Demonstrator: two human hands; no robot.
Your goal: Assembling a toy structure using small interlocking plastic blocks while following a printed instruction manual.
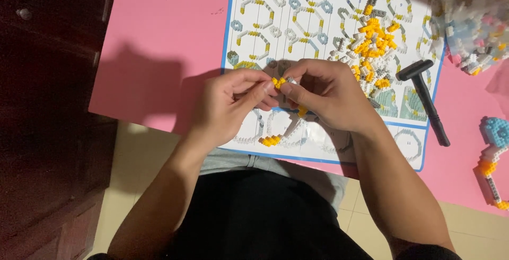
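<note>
Head view, looking down: the left hand (233, 98) and the right hand (328, 93) meet above the near edge of the pink surface (164, 37), both closed in a fingertip pinch on one small block piece (279, 82), yellow with a white part; the piece sits between the two thumbs and forefingers, raised off the surface, probably so that tiny blocks can be pressed together from both sides. Beneath the hands lies a printed instruction sheet (254, 32) with a blue border, spread flat toward the far edge, its diagrams facing the person for reference; a short row of yellow blocks (270, 140) rests on the sheet near its near edge. A loose pile of blocks (371, 42), yellow, white and grey, is heaped on the sheet just beside the right hand, within easy reach; a black tool (424, 98) lies at the sheet's right side. A partly built model (493, 159), blue, white and orange, lies by the right edge; clear bags of blocks (472, 16) occupy the far right corner.
</note>
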